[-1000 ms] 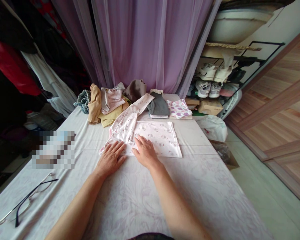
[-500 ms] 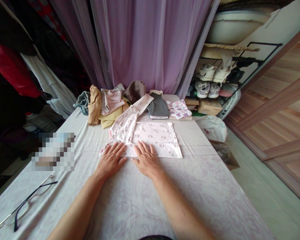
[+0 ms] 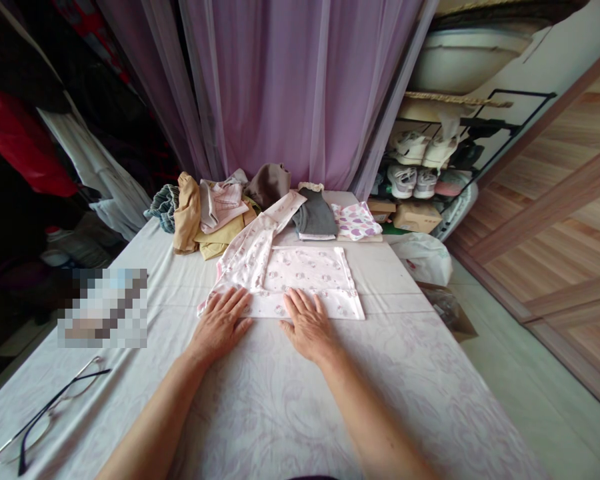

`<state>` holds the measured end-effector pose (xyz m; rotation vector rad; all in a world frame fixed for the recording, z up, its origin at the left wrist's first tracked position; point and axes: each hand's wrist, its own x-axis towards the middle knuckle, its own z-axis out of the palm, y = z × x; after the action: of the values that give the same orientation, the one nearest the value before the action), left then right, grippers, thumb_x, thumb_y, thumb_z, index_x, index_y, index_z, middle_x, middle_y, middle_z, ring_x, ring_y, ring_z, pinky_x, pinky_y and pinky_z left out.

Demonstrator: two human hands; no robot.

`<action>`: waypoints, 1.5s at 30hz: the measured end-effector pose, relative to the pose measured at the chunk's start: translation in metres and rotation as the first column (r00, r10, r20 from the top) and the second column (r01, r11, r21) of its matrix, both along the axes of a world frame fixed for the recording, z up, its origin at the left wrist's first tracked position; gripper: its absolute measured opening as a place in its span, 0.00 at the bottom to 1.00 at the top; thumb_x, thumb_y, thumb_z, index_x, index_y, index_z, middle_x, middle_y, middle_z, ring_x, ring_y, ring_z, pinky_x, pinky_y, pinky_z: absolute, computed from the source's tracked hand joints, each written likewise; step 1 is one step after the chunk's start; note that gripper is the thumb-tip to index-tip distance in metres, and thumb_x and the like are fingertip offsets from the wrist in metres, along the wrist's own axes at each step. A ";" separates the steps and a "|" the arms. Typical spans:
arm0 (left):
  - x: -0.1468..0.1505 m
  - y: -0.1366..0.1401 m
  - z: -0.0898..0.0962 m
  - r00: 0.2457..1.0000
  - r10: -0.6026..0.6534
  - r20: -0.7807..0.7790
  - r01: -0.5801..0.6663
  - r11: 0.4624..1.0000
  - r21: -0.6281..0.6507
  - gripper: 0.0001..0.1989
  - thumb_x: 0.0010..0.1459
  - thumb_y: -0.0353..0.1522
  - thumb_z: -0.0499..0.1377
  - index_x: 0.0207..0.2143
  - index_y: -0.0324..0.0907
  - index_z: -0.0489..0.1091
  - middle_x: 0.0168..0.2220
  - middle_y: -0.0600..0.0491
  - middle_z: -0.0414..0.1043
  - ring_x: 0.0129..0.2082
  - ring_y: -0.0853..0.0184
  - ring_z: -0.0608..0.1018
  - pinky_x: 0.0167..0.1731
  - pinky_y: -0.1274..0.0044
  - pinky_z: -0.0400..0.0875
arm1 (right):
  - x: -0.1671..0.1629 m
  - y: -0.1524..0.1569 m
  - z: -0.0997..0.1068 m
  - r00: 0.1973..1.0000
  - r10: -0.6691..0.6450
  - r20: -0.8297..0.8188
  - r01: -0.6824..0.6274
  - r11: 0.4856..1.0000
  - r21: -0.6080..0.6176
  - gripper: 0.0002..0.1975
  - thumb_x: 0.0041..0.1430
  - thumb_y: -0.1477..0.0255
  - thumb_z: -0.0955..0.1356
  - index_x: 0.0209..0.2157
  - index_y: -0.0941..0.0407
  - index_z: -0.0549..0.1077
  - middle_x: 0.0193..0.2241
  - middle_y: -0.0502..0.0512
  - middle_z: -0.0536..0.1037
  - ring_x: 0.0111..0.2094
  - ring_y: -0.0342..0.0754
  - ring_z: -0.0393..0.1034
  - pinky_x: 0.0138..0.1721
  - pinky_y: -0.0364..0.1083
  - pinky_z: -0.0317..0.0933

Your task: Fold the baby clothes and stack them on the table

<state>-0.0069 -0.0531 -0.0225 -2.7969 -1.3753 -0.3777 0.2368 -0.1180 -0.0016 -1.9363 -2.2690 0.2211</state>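
Observation:
A pale pink printed child's shirt [image 3: 307, 267] lies on the cloth-covered table [image 3: 260, 400], its near side folded in along a straight edge. One sleeve reaches up and away, its end against a dark grey folded garment [image 3: 314, 213]. My left hand [image 3: 223, 323] rests flat on the shirt's near left corner, by the pink-trimmed neckline, fingers spread. Flat on the near edge, around its middle, is my right hand [image 3: 307, 327], its fingers stretched out. Neither hand grips the fabric.
Behind the shirt sits a heap of clothes [image 3: 220, 207], with a heart-print folded garment [image 3: 355, 220] at the right. Eyeglasses [image 3: 45, 413] lie at the near left, below a blurred-out item [image 3: 105, 307]. A purple curtain [image 3: 290, 93] hangs behind; a shoe rack [image 3: 425, 150] stands right.
My right hand has slid a little to the right along the shirt's near edge. My left hand stays in place on the shirt. The view has shifted slightly.

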 end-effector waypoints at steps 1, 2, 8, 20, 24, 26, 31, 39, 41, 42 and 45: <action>0.000 0.000 0.000 1.000 0.000 0.001 0.000 1.000 0.000 0.30 0.67 0.49 0.45 0.65 0.47 0.58 0.65 0.49 0.60 0.66 0.54 0.61 0.62 0.57 0.56 | 0.003 0.000 0.000 1.000 -0.005 0.004 0.005 1.000 0.001 0.31 0.69 0.55 0.54 0.67 0.55 0.55 0.69 0.56 0.51 0.69 0.52 0.42 0.68 0.60 0.35; 0.000 0.000 0.000 1.000 0.001 0.002 -0.001 1.000 -0.001 0.30 0.67 0.49 0.45 0.66 0.47 0.58 0.66 0.49 0.60 0.66 0.54 0.60 0.63 0.57 0.55 | 0.006 -0.001 0.000 1.000 -0.011 0.007 0.011 1.000 0.001 0.31 0.69 0.55 0.54 0.67 0.55 0.55 0.69 0.56 0.51 0.69 0.52 0.42 0.68 0.60 0.35; -0.001 0.001 -0.002 1.000 -0.005 0.014 0.005 1.000 0.003 0.30 0.66 0.48 0.46 0.66 0.48 0.58 0.66 0.49 0.60 0.66 0.53 0.60 0.63 0.57 0.55 | 0.019 -0.008 -0.003 0.999 -0.032 0.023 0.032 0.999 0.025 0.30 0.68 0.57 0.56 0.67 0.54 0.56 0.69 0.56 0.52 0.69 0.52 0.44 0.68 0.60 0.35; -0.001 0.001 -0.002 1.000 -0.007 0.015 0.007 1.000 0.013 0.29 0.66 0.48 0.46 0.66 0.48 0.58 0.65 0.49 0.60 0.66 0.53 0.61 0.63 0.57 0.55 | 0.033 -0.014 -0.010 0.971 -0.223 0.082 0.221 0.975 0.030 0.31 0.68 0.57 0.56 0.66 0.59 0.57 0.69 0.61 0.53 0.68 0.56 0.45 0.65 0.62 0.40; -0.001 0.001 -0.002 1.000 -0.007 0.016 0.007 1.000 0.013 0.29 0.66 0.48 0.46 0.66 0.49 0.58 0.65 0.48 0.60 0.66 0.54 0.61 0.63 0.57 0.55 | 0.034 -0.013 -0.011 0.971 -0.222 0.084 0.218 0.975 0.051 0.31 0.68 0.57 0.56 0.66 0.57 0.58 0.68 0.61 0.54 0.68 0.56 0.45 0.65 0.63 0.40; -0.001 0.001 -0.003 1.000 -0.002 0.015 0.002 1.000 0.013 0.29 0.66 0.48 0.46 0.66 0.48 0.58 0.65 0.48 0.60 0.66 0.54 0.61 0.63 0.58 0.55 | 0.034 -0.014 -0.012 0.972 -0.219 0.082 0.214 0.975 0.061 0.30 0.67 0.58 0.56 0.66 0.56 0.58 0.68 0.60 0.54 0.68 0.56 0.45 0.65 0.62 0.40; -0.001 0.001 -0.003 1.000 -0.004 0.020 0.004 1.000 0.012 0.29 0.66 0.48 0.47 0.66 0.49 0.58 0.65 0.49 0.60 0.66 0.54 0.61 0.63 0.57 0.55 | 0.037 -0.014 -0.012 0.970 -0.230 0.080 0.224 0.972 0.071 0.28 0.68 0.59 0.57 0.65 0.54 0.60 0.68 0.60 0.56 0.68 0.55 0.47 0.65 0.62 0.41; 0.000 0.000 0.000 1.000 -0.005 0.005 0.005 1.000 0.000 0.30 0.67 0.49 0.45 0.65 0.47 0.59 0.65 0.48 0.60 0.66 0.54 0.61 0.63 0.57 0.55 | 0.043 -0.018 -0.008 0.970 -0.223 0.097 0.221 0.975 0.036 0.27 0.68 0.60 0.58 0.65 0.52 0.60 0.68 0.58 0.54 0.68 0.55 0.47 0.65 0.63 0.41; -0.001 0.000 0.001 1.000 -0.007 0.001 0.007 1.000 -0.002 0.30 0.67 0.49 0.45 0.65 0.46 0.59 0.65 0.48 0.60 0.66 0.54 0.61 0.63 0.57 0.55 | 0.044 -0.020 -0.007 0.969 -0.225 0.102 0.222 0.974 0.041 0.27 0.68 0.60 0.58 0.65 0.52 0.60 0.68 0.58 0.55 0.68 0.55 0.47 0.65 0.63 0.41; -0.001 0.000 0.001 1.000 -0.008 0.000 0.008 1.000 -0.002 0.30 0.67 0.49 0.45 0.65 0.46 0.59 0.65 0.48 0.60 0.66 0.54 0.61 0.63 0.57 0.55 | 0.044 -0.021 -0.007 0.968 -0.228 0.105 0.224 0.974 0.043 0.26 0.68 0.60 0.58 0.65 0.52 0.60 0.68 0.58 0.55 0.68 0.55 0.47 0.65 0.63 0.41; -0.001 0.000 0.002 1.000 -0.008 -0.010 0.008 1.000 -0.005 0.30 0.67 0.49 0.45 0.65 0.46 0.59 0.66 0.48 0.60 0.66 0.54 0.61 0.63 0.58 0.55 | 0.045 -0.020 -0.006 0.966 -0.234 0.110 0.231 0.972 0.041 0.26 0.68 0.61 0.57 0.65 0.51 0.61 0.68 0.58 0.55 0.68 0.54 0.48 0.65 0.63 0.42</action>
<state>-0.0076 -0.0529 -0.0207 -2.8058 -1.3651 -0.3605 0.2815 -0.1382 -0.0080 -2.2301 -2.0712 0.0514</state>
